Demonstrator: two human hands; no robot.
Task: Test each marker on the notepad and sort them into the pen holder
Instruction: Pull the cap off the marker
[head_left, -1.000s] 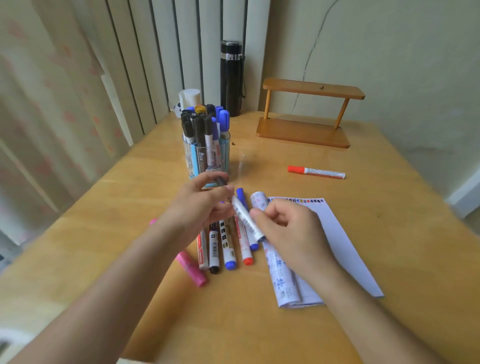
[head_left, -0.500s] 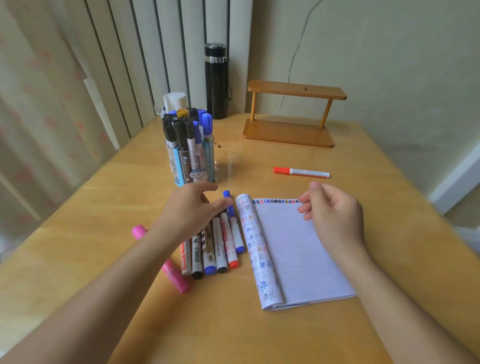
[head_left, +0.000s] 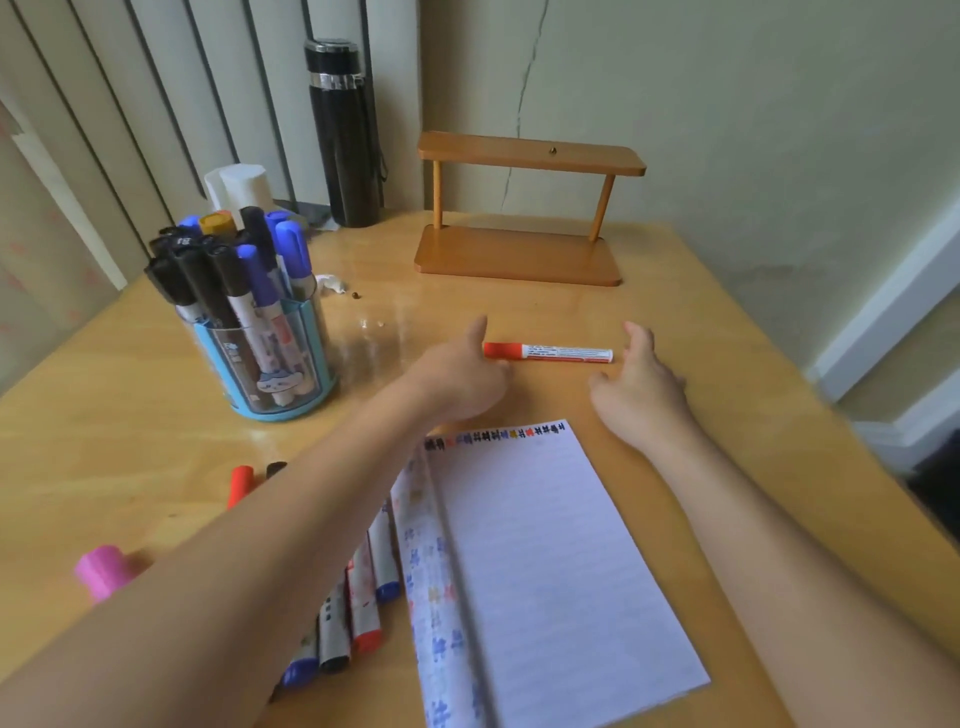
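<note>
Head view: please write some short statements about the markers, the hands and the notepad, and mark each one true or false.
1. The red marker lies on the table between the left hand and the right hand. True.
2. The right hand holds a marker. False: it is open and holds nothing.
3. The pen holder is empty. False: many markers stand in it.
4. The notepad lies open on the table. True.

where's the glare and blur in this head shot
Head view: soft light glares off the glossy wooden table beside the blue plastic pen holder; the loose markers and left forearm near the bottom edge are blurred; the red-capped white marker is fairly sharp.
</note>
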